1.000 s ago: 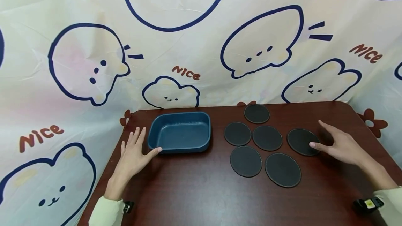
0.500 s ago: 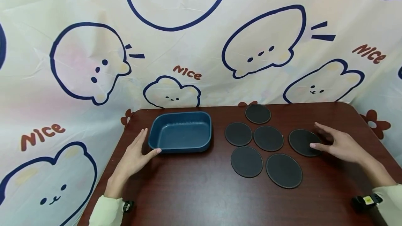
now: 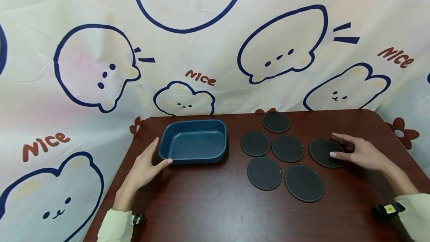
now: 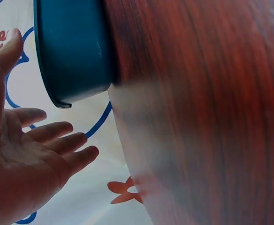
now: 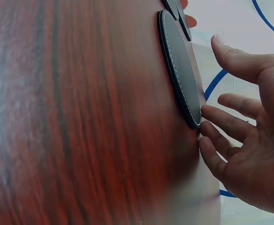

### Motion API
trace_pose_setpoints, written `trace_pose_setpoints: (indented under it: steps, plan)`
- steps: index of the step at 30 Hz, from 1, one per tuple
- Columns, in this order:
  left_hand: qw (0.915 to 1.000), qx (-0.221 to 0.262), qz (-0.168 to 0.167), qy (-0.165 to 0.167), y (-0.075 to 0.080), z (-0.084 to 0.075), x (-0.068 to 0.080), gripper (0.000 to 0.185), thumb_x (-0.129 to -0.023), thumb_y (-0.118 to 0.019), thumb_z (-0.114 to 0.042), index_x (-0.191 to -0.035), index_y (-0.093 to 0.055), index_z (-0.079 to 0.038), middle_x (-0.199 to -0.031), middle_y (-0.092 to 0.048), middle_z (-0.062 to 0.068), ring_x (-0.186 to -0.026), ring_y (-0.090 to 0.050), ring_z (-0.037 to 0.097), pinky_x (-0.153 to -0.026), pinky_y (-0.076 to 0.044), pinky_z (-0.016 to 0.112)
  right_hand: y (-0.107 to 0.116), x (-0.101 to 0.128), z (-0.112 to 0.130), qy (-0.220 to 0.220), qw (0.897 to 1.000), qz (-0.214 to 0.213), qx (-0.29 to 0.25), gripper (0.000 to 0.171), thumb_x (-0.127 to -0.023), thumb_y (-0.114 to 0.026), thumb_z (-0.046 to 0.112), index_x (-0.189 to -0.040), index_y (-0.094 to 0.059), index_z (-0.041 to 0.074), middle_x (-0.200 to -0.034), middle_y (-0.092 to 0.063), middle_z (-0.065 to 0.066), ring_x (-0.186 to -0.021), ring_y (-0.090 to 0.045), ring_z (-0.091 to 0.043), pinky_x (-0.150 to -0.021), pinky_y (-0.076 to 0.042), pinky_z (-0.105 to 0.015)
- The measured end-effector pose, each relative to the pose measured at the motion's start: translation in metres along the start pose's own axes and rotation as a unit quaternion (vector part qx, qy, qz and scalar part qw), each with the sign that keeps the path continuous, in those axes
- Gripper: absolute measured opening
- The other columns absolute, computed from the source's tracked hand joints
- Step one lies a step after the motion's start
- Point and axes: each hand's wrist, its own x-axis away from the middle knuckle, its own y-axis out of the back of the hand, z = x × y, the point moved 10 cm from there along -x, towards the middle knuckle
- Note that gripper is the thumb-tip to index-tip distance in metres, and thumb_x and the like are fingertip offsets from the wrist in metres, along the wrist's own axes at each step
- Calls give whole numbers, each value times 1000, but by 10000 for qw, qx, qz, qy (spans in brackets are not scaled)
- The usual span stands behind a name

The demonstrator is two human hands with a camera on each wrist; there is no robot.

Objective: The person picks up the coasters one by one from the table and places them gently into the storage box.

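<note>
While resting on the dark red wooden table (image 3: 215, 212), left hand (image 3: 142, 169) lies open beside blue rectangular tray (image 3: 193, 141), fingers straight, thumb tip touching tray's near-left corner. Holds nothing. Seen from left wrist view, same open palm (image 4: 19, 168) just beside tray wall (image 4: 71, 51), fingers spread, not wrapped round it. Tray upright, empty inside, sitting at back-left of table.

Right hand (image 3: 357, 154) loosely open at right side of table, fingers spread over right edge of rightmost round black coaster (image 3: 324, 152). Thumb tip rests on coaster's near-right part, other fingers reach across far edge. Not yet lifted, coaster flat on table. From right wrist view, fingertips (image 5: 216, 122) touching coaster rim (image 5: 179, 79), white stitching visible along edge; grip not closed, fingers only slightly bent.

Five more black coasters lying flat, apart from each other, between tray and right hand: one at back (image 3: 276, 121), two in middle row (image 3: 255, 143) and (image 3: 287, 148), two at front (image 3: 264, 173) and (image 3: 304, 182). Front-right one largest looking and nearest to held-at coaster. All clear of tray.

Pale sleeves on both forearms, dark wrist strap at left (image 3: 138, 219) and right (image 3: 386, 210). Cartoon-bear cloth (image 3: 201, 47) with "Nice" print hanging behind table.
</note>
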Motion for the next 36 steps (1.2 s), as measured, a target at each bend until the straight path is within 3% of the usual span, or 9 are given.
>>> trace_pose_setpoints:
  steps: [2,5,7,9,11,13,16,25,36]
  plan:
    - [10000,44,-3,-2,0,0,0,109,-98,-72,-62,-172,-17,-4,-175,-25,28,-159,-30,54,-121,-33,74,0,-1,1,23,10000,-11,-35,84,-95,-83,42,-157,-50,-3,-146,-62,-34,-125,-65,-47,-81,-51,-17]
    - [9999,145,-4,0,-1,1,-1,109,-97,-72,-62,-172,-17,-5,-175,-26,28,-159,-31,54,-121,-34,74,-1,-3,2,70,10000,-43,-57,83,-93,-85,43,-156,-52,-1,-145,-64,-31,-120,-67,-13,-81,-49,-12]
    - [9998,222,-16,-12,-2,0,-2,109,-97,-73,-61,-172,-17,-5,-174,-28,28,-157,-35,54,-120,-36,73,-1,-3,2,108,9999,-60,-59,83,-91,-87,43,-155,-54,0,-145,-65,-30,-113,-57,10,-82,-48,-10]
    - [9994,339,-35,-59,-3,0,-4,109,-97,-74,-59,-172,-17,-5,-173,-31,28,-153,-42,53,-117,-42,71,-2,-3,3,149,9999,-63,-56,85,-88,-90,41,-154,-56,1,-143,-66,-28,-110,-49,18,-81,-48,-10]
    - [9987,494,-52,-116,-4,-2,-5,109,-97,-77,-55,-173,-16,-6,-172,-34,28,-148,-50,53,-114,-47,67,-4,-4,5,201,9998,-59,-47,85,-85,-93,37,-152,-57,0,-142,-67,-29,-113,-59,5,-81,-48,-10]
    - [9977,656,-72,-157,-5,-3,-6,108,-96,-79,-51,-173,-16,-7,-170,-37,28,-144,-55,52,-111,-51,64,-6,-4,7,228,9997,-33,-53,83,-83,-94,31,-150,-58,0,-140,-67,-29,-117,-66,-18,-80,-49,-13]
    - [9963,837,-98,-162,-5,-4,-6,108,-95,-83,-42,-173,-17,-8,-169,-39,28,-143,-56,52,-109,-53,62,-8,-7,9,254,9996,43,-91,77,-83,-94,20,-149,-59,-1,-139,-66,-30,-119,-64,-43,-80,-50,-15]
    - [9940,1091,-48,-23,-11,0,-4,108,-95,-84,-38,-174,-16,-10,-168,-40,29,-144,-55,51,-109,-54,60,-9,-16,15,429,9987,216,-169,73,-82,-94,14,-145,-60,-1,-137,-66,-30,-115,-62,-40,-82,-48,-15]
    - [9909,1340,-97,81,-12,3,-4,103,-95,-84,-32,-173,-20,-9,-165,-45,29,-140,-60,50,-105,-57,56,-3,-18,16,179,9995,77,-267,68,-81,-93,10,-142,-66,-1,-128,-72,-29,-103,-72,-31,-74,-55,-20]
